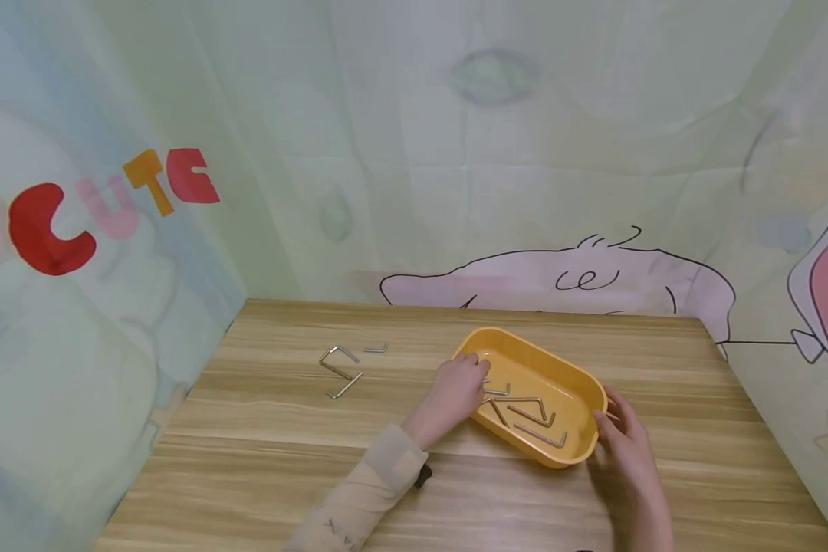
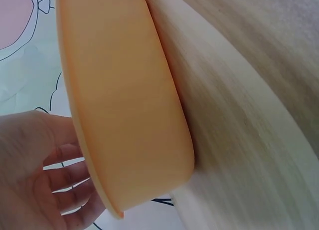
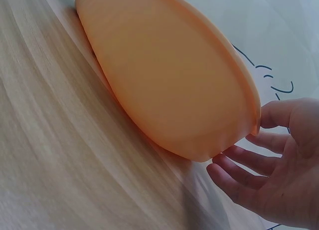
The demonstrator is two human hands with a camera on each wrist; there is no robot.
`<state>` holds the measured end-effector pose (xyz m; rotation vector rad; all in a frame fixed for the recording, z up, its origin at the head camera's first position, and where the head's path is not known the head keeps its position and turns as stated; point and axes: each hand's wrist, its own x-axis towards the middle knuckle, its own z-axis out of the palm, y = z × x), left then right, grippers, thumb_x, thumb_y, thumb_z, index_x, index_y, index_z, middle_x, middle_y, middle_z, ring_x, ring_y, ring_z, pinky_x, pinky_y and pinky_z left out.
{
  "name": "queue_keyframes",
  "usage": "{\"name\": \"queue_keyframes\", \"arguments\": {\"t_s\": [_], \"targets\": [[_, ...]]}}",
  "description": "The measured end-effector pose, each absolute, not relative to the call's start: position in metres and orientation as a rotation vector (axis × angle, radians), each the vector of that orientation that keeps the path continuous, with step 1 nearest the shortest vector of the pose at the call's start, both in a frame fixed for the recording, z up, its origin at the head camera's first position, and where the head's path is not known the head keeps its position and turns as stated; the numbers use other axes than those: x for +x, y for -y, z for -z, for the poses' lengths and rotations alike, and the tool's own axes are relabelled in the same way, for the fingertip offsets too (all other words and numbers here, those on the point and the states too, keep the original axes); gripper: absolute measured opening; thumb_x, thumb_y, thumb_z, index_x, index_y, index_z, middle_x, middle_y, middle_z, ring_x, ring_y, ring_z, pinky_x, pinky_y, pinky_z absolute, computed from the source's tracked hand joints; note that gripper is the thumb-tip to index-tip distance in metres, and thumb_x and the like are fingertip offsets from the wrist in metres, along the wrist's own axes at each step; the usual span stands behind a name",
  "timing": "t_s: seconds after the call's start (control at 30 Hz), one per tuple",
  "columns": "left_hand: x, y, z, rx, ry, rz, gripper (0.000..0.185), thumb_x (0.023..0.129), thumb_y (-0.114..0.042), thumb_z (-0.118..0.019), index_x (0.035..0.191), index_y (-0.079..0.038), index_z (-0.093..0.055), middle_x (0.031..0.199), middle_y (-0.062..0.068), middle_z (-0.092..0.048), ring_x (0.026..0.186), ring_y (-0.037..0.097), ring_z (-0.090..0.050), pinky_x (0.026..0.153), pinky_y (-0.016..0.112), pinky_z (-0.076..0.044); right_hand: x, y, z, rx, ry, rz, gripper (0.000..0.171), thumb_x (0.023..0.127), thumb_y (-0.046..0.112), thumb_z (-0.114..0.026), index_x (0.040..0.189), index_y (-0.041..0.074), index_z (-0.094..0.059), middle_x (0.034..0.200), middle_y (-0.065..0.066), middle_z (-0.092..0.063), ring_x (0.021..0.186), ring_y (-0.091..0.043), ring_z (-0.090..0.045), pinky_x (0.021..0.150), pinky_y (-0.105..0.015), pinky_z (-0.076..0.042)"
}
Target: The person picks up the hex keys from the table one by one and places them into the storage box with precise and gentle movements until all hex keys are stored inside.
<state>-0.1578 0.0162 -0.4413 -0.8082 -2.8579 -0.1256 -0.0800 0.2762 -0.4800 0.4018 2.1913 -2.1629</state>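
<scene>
A yellow tray (image 1: 534, 355) sits at an angle on the table with several L-shaped hex keys (image 1: 541, 435) inside. My left hand (image 1: 458, 391) grips its left end at the rim; the hand hides part of the tray and some keys. At the opposite end my right hand (image 1: 628, 441) holds the tray, thumb at the rim and fingers along the outside of the end wall (image 3: 214, 135). More hex keys (image 1: 346, 385) lie on the table left of the tray, some touching or overlapping. Both wrist views show the tray's outer side, not its contents.
The wooden table (image 1: 262, 460) ends at a printed cloth backdrop (image 1: 414, 169) behind and on both sides. A small black item (image 1: 423, 475) shows beside the left sleeve cuff (image 1: 396, 456).
</scene>
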Motion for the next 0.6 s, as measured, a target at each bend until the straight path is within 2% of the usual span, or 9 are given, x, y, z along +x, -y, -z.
{"name": "queue_keyframes", "arguments": {"t_s": [0.4, 0.6], "targets": [[-0.147, -0.008, 0.441, -0.769, 2.805, 0.150, 0.018, 0.086, -0.014, -0.062, 0.104, -0.012, -0.067, 0.086, -0.001, -0.062, 0.074, 0.012, -0.054, 0.054, 0.018, -0.036, -0.079, -0.276, 0.480, 0.427, -2.132, 2.195, 0.060, 0.099, 0.029, -0.050, 0.152, 0.018, -0.024, 0.133, 0.002, -0.040, 0.116, -0.007, -0.046, 0.091, -0.015, -0.048], [-0.141, -0.005, 0.439, -0.756, 2.798, 0.149, 0.021, 0.086, -0.016, -0.064, 0.107, -0.014, -0.066, 0.090, -0.001, -0.063, 0.079, 0.013, -0.056, 0.058, 0.019, -0.040, -0.079, -0.277, 0.481, 0.431, -2.147, 2.175, 0.058, 0.100, 0.027, -0.048, 0.152, 0.019, -0.024, 0.136, 0.001, -0.038, 0.116, -0.006, -0.046, 0.090, -0.014, -0.047]]}}
